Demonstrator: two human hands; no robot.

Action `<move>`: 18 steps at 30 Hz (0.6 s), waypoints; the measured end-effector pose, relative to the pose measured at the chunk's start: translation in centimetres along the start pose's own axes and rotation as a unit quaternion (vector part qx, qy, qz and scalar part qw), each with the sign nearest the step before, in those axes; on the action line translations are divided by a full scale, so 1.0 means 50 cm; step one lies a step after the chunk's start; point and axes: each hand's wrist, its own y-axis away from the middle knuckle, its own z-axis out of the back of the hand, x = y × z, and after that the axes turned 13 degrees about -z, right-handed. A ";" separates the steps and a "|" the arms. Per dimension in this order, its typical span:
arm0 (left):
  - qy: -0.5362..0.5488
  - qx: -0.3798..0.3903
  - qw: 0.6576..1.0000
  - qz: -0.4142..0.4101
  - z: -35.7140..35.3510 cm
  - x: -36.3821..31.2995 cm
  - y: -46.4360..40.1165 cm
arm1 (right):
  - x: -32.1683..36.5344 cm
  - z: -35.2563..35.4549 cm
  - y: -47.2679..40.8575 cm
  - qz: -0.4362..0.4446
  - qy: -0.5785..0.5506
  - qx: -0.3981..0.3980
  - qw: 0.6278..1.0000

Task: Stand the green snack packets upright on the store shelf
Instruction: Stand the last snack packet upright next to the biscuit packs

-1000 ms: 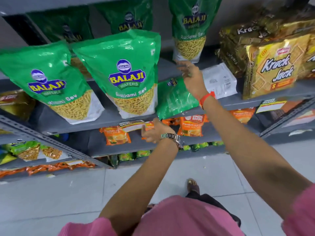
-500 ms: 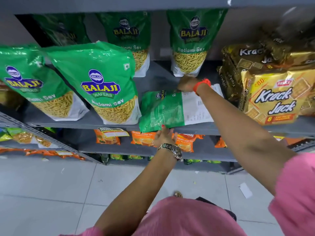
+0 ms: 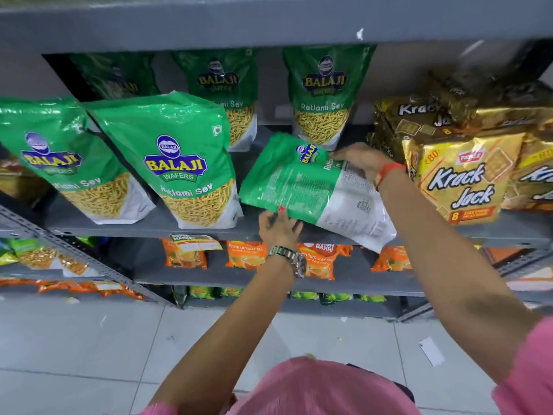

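Note:
A green and white Balaji snack packet (image 3: 302, 187) lies back side up and tilted on the grey shelf (image 3: 149, 224), its white end jutting past the front edge. My left hand (image 3: 278, 224) pinches its near green edge from below. My right hand (image 3: 363, 161) grips its far side near the logo. To the left, two green packets (image 3: 176, 163) (image 3: 57, 157) stand upright at the shelf front. Three more stand at the back, one (image 3: 324, 94) just behind the held packet.
Gold Krack Jack biscuit packs (image 3: 460, 181) are stacked right of the held packet, close to my right wrist. The shelf above (image 3: 269, 22) overhangs. Orange tea packets (image 3: 245, 254) fill the shelf below. A grey tiled floor with a paper scrap (image 3: 431, 351) lies beneath.
The view moved closer to the shelf. My right hand shifted onto the packet's far side, my left hand took its near edge, and the packet has slid forward and turned over the shelf edge.

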 end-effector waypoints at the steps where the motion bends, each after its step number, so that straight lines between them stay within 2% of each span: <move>1: -0.010 0.006 1.000 -0.023 -0.008 -0.009 -0.007 | -0.004 0.006 0.004 0.003 -0.051 0.008 0.999; 5: -0.068 0.056 0.982 -0.167 -0.059 -0.076 -0.040 | -0.003 0.028 0.046 0.082 -0.251 -0.001 0.965; 8: -0.106 0.090 0.945 -0.296 -0.094 -0.117 -0.053 | -0.009 0.041 0.078 0.121 -0.294 0.004 0.948; 12: -0.104 0.148 0.902 -0.391 -0.128 -0.165 -0.063 | -0.012 0.037 0.091 0.153 -0.341 0.004 0.927; 14: -0.123 0.174 0.881 -0.421 -0.146 -0.176 -0.075 | -0.015 0.032 0.080 0.152 -0.354 -0.021 0.923; 18: -0.167 0.144 0.903 -0.370 -0.154 -0.156 -0.119 | -0.031 0.012 0.060 0.168 -0.309 -0.053 0.935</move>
